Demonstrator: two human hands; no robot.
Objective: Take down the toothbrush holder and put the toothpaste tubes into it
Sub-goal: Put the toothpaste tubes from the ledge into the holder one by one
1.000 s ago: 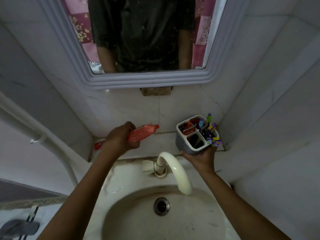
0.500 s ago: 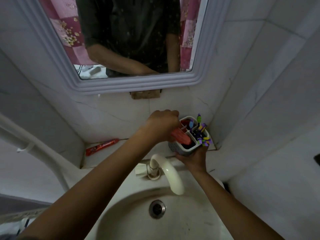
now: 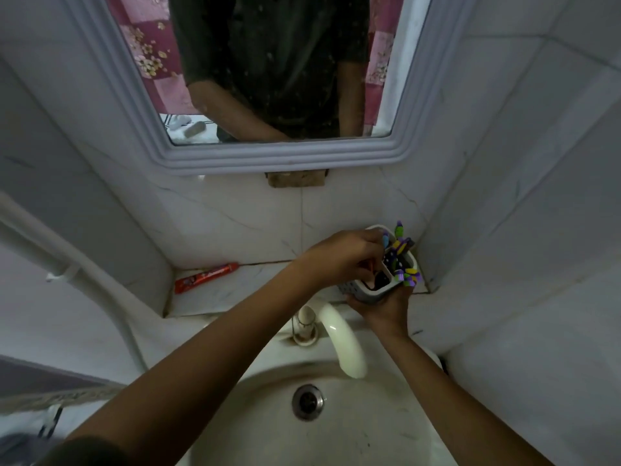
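A grey-and-white toothbrush holder point(image 3: 364, 294) with several purple and yellow toothbrushes point(image 3: 400, 245) stands at the right end of the ledge. My right hand point(image 3: 383, 307) grips it from below and in front. Over its left compartments is my left hand point(image 3: 342, 257), fingers curled down around an orange toothpaste tube point(image 3: 369, 265). Only a sliver of that tube shows; the rest is hidden inside the holder and under my fingers. A red toothpaste tube point(image 3: 206, 276) lies flat at the left end of the ledge point(image 3: 255, 290).
A white tap point(image 3: 339, 338) curves out over the sink basin point(image 3: 379, 428) just below the holder, with the drain point(image 3: 307, 401) beneath. The mirror frame point(image 3: 268, 156) hangs above the ledge. Tiled walls close in on both sides, and a white pipe point(image 3: 84, 280) runs down the left.
My left hand carried the orange tube from the left of the ledge to the holder and pushed it down in. My right hand has kept hold of the holder.
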